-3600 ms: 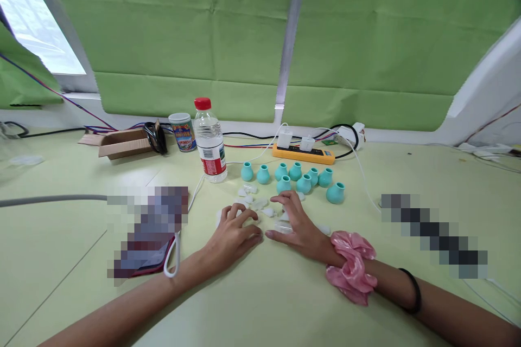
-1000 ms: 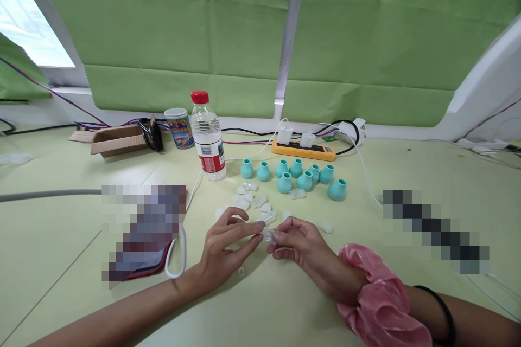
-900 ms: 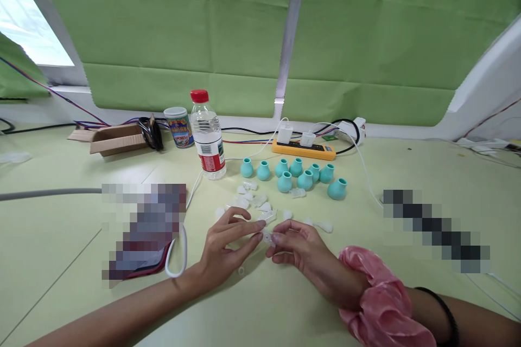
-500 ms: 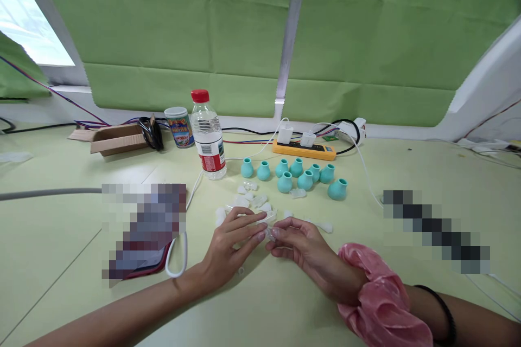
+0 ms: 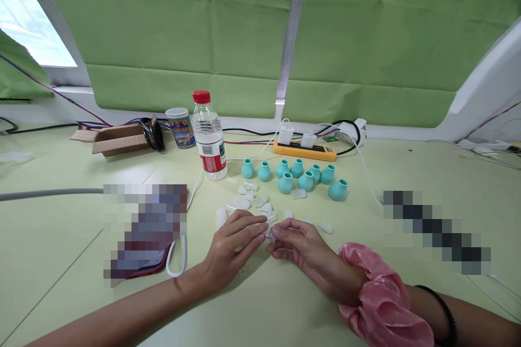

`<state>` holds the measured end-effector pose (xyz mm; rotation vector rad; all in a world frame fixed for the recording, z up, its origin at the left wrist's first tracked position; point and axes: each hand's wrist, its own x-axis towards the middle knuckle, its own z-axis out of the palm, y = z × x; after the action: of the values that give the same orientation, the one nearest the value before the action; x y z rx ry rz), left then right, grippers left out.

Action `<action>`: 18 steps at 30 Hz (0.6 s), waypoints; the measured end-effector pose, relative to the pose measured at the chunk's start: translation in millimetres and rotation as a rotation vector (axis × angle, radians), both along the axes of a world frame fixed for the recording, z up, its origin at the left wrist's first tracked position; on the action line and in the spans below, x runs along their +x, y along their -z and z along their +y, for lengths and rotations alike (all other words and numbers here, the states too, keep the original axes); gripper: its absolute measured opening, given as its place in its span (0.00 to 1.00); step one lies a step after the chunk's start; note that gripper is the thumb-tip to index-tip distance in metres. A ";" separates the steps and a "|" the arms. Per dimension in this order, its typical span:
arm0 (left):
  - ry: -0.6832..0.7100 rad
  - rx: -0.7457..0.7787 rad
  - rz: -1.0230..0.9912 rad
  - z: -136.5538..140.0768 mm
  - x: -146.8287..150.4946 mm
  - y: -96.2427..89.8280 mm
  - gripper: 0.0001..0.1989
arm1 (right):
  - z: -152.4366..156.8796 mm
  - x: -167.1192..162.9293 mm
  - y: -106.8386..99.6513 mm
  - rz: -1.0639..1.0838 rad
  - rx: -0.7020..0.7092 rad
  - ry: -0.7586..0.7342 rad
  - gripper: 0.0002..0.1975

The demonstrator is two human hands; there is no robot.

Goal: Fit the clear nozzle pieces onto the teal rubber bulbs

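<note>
Between the fingertips of both hands is a small clear plastic piece point(image 5: 269, 235), partly hidden by the fingers. My left hand point(image 5: 236, 238) pinches it from the left with thumb and forefinger. My right hand point(image 5: 299, 241), with a pink scrunchie point(image 5: 378, 295) at the wrist, grips it from the other side. Just beyond the fingers lie several clear tubes and translucent white pieces, among them a clear tube point(image 5: 259, 201) and a white piece point(image 5: 325, 227). Behind these stand several turquoise rubber bulbs point(image 5: 285, 182) with open necks, one bulb point(image 5: 338, 190) a little apart at the right.
A water bottle point(image 5: 209, 146) with a red cap stands beside a printed can point(image 5: 181, 130). Further left is an open cardboard box point(image 5: 120, 141). An orange power strip point(image 5: 305, 150) with white plugs lies at the back. Blurred-out items lie left and right, with cables around.
Both hands stay almost in place around the clear plastic piece, with only slight finger movement. The whole view has shifted very slightly.
</note>
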<state>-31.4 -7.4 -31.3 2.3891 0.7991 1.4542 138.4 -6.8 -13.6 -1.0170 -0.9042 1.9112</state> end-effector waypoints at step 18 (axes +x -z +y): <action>-0.338 0.442 0.452 -5.5 0.0 -11.6 0.12 | 3.5 1.6 -2.6 0.045 -0.054 -0.046 0.12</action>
<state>-31.4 -12.9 -19.7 3.1130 1.1254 1.3222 140.0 -3.3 -11.0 -0.9885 -0.8617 1.9982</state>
